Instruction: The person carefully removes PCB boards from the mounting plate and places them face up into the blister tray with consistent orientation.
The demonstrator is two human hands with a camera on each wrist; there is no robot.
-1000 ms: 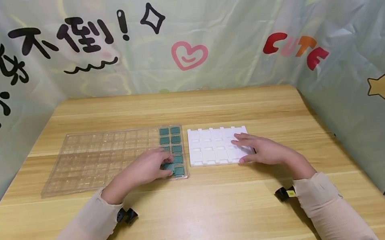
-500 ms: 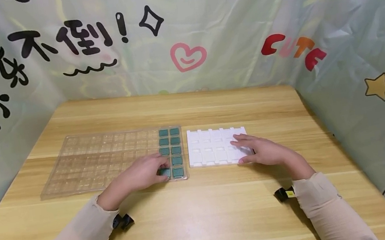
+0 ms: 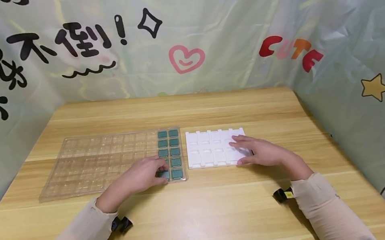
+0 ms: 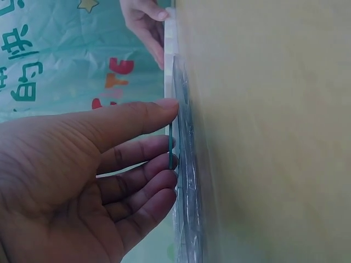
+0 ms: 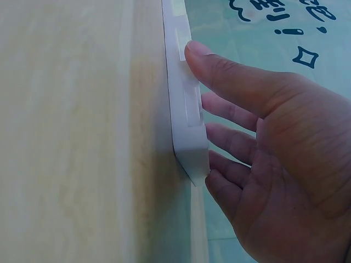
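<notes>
A clear plastic tray [image 3: 110, 162] with many small pockets lies on the left of the table. Green square chips [image 3: 175, 152] fill the two columns at its right end. My left hand [image 3: 136, 178] rests over the near part of these chips, thumb and fingers apart. In the left wrist view its fingertips are right at the tray, beside a thin green chip edge [image 4: 171, 145]. To the right lies a white tray [image 3: 205, 146] with shallow recesses. My right hand [image 3: 266, 151] rests on its right end, fingers spread and thumb [image 5: 200, 52] on its surface.
Both trays lie side by side on a wooden table [image 3: 205, 215], a narrow gap between them. Printed fabric [image 3: 220, 23] hangs behind and at the sides. A small black device [image 3: 121, 224] sits at the left cuff, another device [image 3: 280, 195] at the right.
My left hand has drawn back slightly left, uncovering chips in the left green column. The chip under its fingers, tilted earlier, now looks flat. My right hand stays on the white tray.
</notes>
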